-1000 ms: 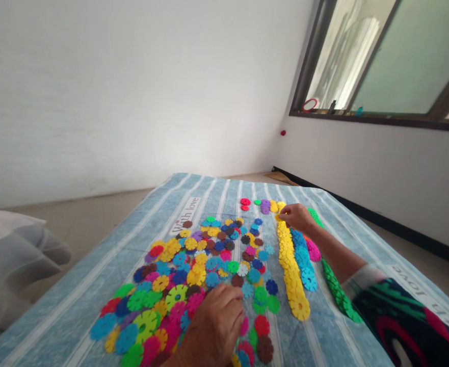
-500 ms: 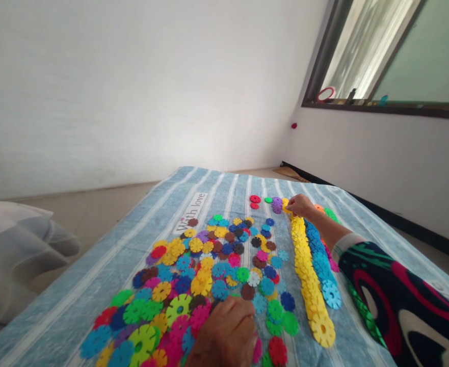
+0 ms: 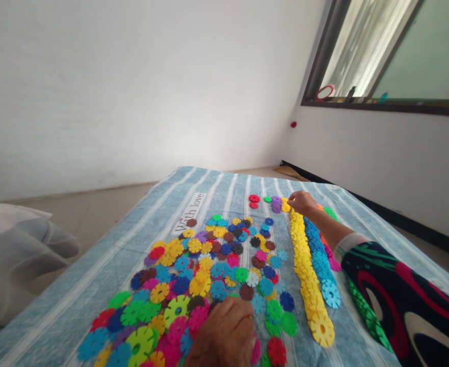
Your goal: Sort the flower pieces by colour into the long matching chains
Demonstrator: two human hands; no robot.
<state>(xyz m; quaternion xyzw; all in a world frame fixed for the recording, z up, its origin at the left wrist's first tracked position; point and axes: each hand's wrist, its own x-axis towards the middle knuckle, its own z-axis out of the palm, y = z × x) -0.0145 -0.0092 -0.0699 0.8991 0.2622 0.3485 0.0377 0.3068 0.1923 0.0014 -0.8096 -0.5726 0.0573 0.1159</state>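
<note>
The fingers of the right hand (image 3: 302, 202) are drawn together at the far end of a long row of overlapping yellow, notched plastic discs (image 3: 304, 265); whether they pinch a disc there, I cannot tell. Just beside them sit a few yellow-orange discs (image 3: 286, 205), then a small purple cluster (image 3: 276, 204), a single green disc (image 3: 267, 199) and a pair of red discs (image 3: 254, 199).

The fingers of the left hand (image 3: 226, 331) curl down at the near side of a wide, mixed-colour spread of notched plastic discs (image 3: 178, 275); what they hold, if anything, is hidden.

Beyond the yellow row lie a blue row running dark to light (image 3: 319, 260), an orange-to-pink row (image 3: 325, 245) and a green row (image 3: 369, 316), the last two partly covered by the right arm. These long rows look well advanced, while the far clusters seem barely begun. Much appears left: the spread, loose and unsorted, covers a large part of the blue-and-white striped cloth (image 3: 153, 206).
</note>
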